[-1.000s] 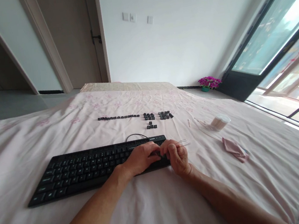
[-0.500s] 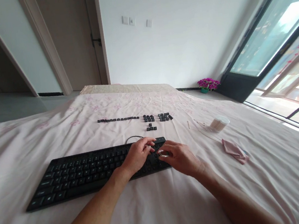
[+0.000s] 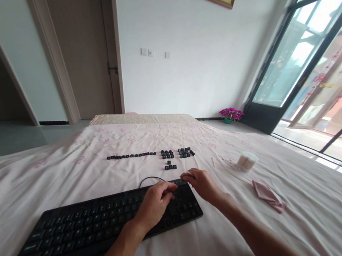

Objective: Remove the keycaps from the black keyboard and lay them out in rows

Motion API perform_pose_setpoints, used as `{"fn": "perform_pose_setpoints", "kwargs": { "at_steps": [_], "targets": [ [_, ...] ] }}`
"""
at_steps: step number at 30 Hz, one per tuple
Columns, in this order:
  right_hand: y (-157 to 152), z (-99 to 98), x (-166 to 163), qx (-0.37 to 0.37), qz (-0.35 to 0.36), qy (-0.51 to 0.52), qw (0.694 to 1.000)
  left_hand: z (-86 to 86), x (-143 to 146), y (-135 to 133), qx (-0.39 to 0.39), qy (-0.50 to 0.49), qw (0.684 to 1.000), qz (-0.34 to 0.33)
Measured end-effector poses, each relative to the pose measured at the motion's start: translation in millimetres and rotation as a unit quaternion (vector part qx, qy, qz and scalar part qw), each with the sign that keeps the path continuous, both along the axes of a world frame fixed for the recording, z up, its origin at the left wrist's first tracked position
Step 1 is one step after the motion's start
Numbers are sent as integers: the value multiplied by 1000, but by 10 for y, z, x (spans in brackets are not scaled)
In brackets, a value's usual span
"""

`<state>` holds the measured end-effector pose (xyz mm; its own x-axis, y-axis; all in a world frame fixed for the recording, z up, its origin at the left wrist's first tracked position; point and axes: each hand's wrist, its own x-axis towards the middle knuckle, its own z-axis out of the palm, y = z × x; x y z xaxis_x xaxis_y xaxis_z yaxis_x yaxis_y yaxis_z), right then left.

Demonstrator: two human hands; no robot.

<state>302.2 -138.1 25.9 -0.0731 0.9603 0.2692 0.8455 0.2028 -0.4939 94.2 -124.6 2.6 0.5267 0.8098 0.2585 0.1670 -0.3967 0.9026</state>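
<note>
Keyboard [image 3: 78,234], black, lies on a pink sheet [image 3: 206,246], its right part beneath the left hand [image 3: 154,202], fingers curled, contents hidden. Right hand [image 3: 204,184], at the far right corner, seems pinched on thin wire [image 3: 187,172]. Long axis slants near-left to far-right; sheet separates its far edge from loose keycaps [image 3: 167,155].

A keyboard [image 3: 86,229] lies on a bed [image 3: 212,241] from lower left to center, 4 groups of keycaps [image 3: 170,167] behind it; right of center, a swab container [image 3: 247,161] sits behind a cloth [image 3: 269,196].
</note>
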Motion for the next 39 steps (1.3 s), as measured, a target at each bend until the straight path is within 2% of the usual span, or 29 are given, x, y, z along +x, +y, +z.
{"fn": "perform_pose_setpoints", "kwargs": {
  "at_steps": [3, 6, 11, 18, 24, 30, 32, 35, 37, 39],
  "targets": [
    [357, -2, 243, 14, -65, -23, 998, 5, 5, -6, 0, 10, 1000, -2],
    [673, -52, 435, -18, -126, -33, 991, 35, 0, -16, 34, 30, 999, -1],
    [1015, -229, 582, -34, -137, -21, 990, 72, -5, -24, 57, 51, 997, 2],
    [1209, -397, 628, -42, -130, 3, 991, 85, 3, -19, 59, 55, 997, -8],
    [1198, -411, 623, -37, -137, 21, 990, 102, 2, -14, 58, 50, 997, -14],
    [1044, -215, 557, -13, -145, 56, 988, 70, -3, -18, 65, 53, 996, -12],
    [930, -114, 497, -11, -123, 86, 989, 57, -3, -15, 69, 55, 996, -12],
    [686, 40, 377, 7, -45, 143, 989, 44, -2, -13, 75, 57, 995, -17],
    [501, 131, 303, 12, -10, 131, 991, 40, -2, -16, 77, 57, 995, -17],
    [336, 199, 260, -6, -6, 88, 996, 40, -1, -20, 78, 58, 995, -16]
  ]
}}
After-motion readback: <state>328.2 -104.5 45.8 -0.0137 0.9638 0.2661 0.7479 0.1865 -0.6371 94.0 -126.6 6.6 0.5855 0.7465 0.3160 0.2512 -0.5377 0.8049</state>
